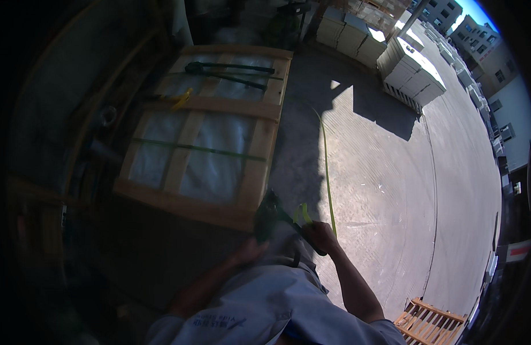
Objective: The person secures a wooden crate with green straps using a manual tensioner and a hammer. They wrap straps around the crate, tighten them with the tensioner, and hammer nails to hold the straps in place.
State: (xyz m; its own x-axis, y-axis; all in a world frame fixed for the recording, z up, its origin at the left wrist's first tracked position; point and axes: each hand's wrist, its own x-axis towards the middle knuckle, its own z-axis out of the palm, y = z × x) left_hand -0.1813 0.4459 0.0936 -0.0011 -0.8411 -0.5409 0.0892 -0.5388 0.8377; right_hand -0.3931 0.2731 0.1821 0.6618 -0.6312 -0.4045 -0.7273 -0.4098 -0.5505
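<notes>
My right hand [321, 234] is clamped on the handle of a dark strapping tool [271, 215] at the crate's [202, 135] near corner; my left hand [249, 250] wraps its lower end. One green strap [327, 172] trails across the concrete. It could snag or slip from the tool, I judge. One crate, a second tool [228, 72] on top, one pallet [429, 322].

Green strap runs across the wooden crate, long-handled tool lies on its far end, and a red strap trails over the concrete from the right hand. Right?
Not quite. The head view shows the strap trailing over the concrete from the right hand is yellow-green, not red. The rest holds: a green strap crosses the wooden crate, and a long-handled tool lies on its far end.
</notes>
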